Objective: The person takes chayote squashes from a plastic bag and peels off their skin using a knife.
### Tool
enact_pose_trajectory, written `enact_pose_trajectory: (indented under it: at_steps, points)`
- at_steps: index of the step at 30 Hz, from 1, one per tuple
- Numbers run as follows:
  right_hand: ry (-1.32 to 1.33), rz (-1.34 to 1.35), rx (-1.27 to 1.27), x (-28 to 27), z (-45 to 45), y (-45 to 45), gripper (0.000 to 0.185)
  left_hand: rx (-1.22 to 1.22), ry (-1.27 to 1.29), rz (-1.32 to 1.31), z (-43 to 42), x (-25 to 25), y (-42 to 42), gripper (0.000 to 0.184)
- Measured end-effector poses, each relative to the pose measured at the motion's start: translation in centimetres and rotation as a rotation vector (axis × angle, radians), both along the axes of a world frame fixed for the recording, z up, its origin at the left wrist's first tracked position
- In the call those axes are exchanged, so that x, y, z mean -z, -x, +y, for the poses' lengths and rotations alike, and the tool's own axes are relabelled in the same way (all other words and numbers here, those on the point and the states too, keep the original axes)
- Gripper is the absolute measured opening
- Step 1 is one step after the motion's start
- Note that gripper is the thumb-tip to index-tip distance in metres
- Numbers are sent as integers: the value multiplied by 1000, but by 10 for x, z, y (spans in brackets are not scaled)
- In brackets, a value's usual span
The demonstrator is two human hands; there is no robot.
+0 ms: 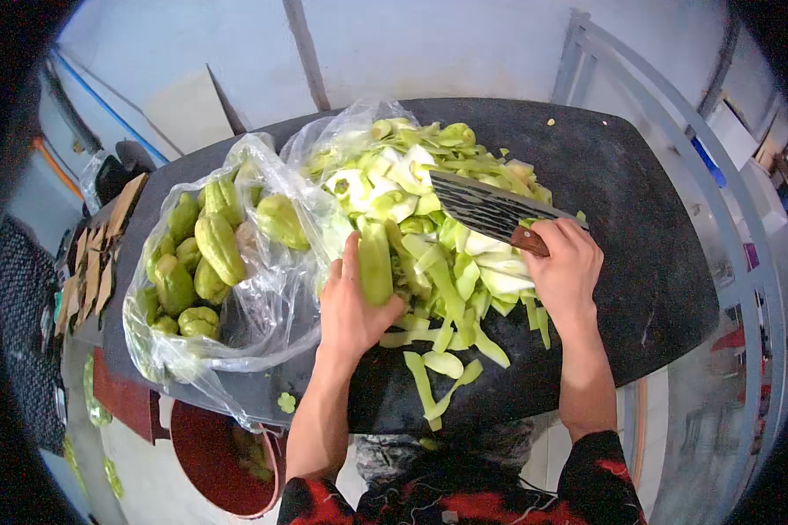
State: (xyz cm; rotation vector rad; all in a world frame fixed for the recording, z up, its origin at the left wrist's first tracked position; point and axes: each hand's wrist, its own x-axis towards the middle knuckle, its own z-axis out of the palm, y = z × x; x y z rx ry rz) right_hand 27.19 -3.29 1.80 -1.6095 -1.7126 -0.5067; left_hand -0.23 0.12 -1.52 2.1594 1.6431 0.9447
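Note:
My right hand (565, 267) is closed around the brown handle of a wide knife (490, 206), whose dark-streaked blade points left above a heap of pale green peels and slices (429, 175). A long light-green chayote piece (376, 262) stands against my left hand (355, 302), its fingers and thumb around it, at the left side of the heap. Left of that hand, a clear plastic bag (276, 306) lies open with several whole green chayotes (219, 248) inside. Long peel strips (420, 385) trail toward the near edge.
The heap and bag rest on a dark table (648, 262). A red bucket (219, 459) stands on the floor below its near left edge. Metal rails (709, 149) rise at the right. Cardboard pieces (92, 262) are at the left, and a pale wall is behind.

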Motion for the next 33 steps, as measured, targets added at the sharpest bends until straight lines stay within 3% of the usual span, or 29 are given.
enact_pose_trajectory:
  at_steps: [4, 7, 8, 11, 15, 19, 25, 27, 31, 33]
  points:
    - [-10, 95, -34, 5, 4, 1, 26, -31, 34, -226, 8, 4, 10, 82]
    - [-9, 159, -46, 5, 1, 4, 25, -54, 162, -222, 8, -4, 11, 77]
    - [17, 181, -51, 5, 0, 4, 24, -19, 28, -98, 11, 7, 12, 71]
    - [37, 197, -56, 5, 0, 5, 24, -67, -28, 79, 2, 2, 6, 71]
    - [52, 228, -54, 7, 1, 3, 23, -141, 76, 326, -17, -11, -12, 70]
    - [97, 229, -54, 9, 4, 3, 23, -82, 117, 260, -13, -9, -9, 65]
    - [106, 251, -63, 10, 6, 3, 23, 237, -24, -130, 5, 8, 11, 56]
    - [110, 246, -60, 10, 6, 3, 23, 111, 78, -306, 4, 7, 11, 49]
    - [127, 253, -62, 13, 3, 4, 23, -132, 186, -244, 3, -2, 8, 43]
    - [121, 239, -61, 10, 5, 4, 23, -162, 9, -250, 1, -1, 3, 37]
